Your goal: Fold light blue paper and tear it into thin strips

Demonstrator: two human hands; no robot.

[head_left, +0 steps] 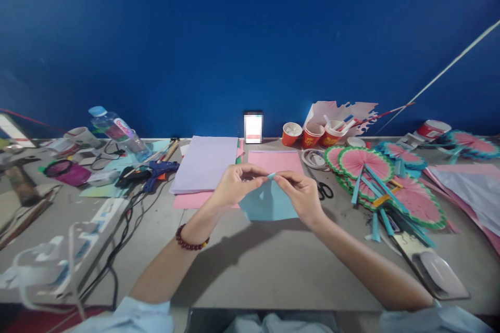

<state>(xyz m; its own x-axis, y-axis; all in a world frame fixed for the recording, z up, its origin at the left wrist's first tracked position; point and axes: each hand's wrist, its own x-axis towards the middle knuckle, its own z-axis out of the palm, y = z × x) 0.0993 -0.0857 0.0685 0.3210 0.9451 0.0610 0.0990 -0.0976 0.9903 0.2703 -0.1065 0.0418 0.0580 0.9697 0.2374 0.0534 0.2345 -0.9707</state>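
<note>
A light blue paper sheet is held up over the grey table, in front of me at the centre. My left hand pinches its top edge from the left, fingers closed on the fold. My right hand pinches the same edge from the right. The fingertips of both hands nearly meet at the paper's top corner. A dark red bead bracelet sits on my left wrist.
Behind the hands lie a pink sheet and a lilac paper stack. Black scissors and several pink-green paper fans are to the right. Red cups and a phone stand at the blue wall. A blue glue gun, cables and a water bottle are on the left.
</note>
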